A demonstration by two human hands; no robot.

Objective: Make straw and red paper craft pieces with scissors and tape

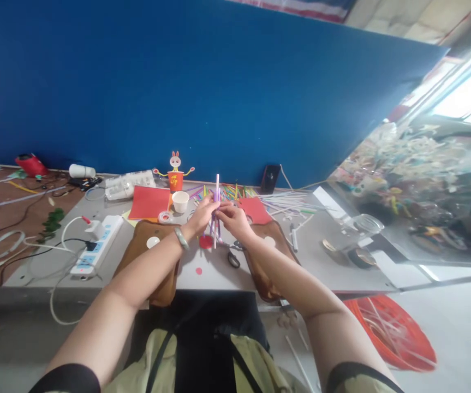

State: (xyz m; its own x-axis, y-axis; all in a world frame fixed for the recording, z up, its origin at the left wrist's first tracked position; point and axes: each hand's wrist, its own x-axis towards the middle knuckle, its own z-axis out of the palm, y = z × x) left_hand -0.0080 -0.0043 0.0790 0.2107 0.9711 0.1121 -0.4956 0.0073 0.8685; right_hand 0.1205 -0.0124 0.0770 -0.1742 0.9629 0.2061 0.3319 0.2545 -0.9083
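Above the middle of the table, both of my hands are closed around a small bunch of pale purple and pink straws (218,183). My left hand (202,214) grips the straws at about mid-length, and one stands upright above the fingers. My right hand (234,219) pinches at them from the other side, and its fingertips partly hide the spot. Several darker purple ends hang below the hands. A red round piece (206,242) lies under them, and black-handled scissors (233,260) rest just right of it.
Behind my left hand stand a white paper cup (180,201), red paper (150,203) and a rabbit figure in a red cup (176,180). Coloured sticks (235,191) lie beyond my hands. A power strip (97,245) is left; a clear jar (364,226) is right. Brown pads (147,259) lie under my arms.
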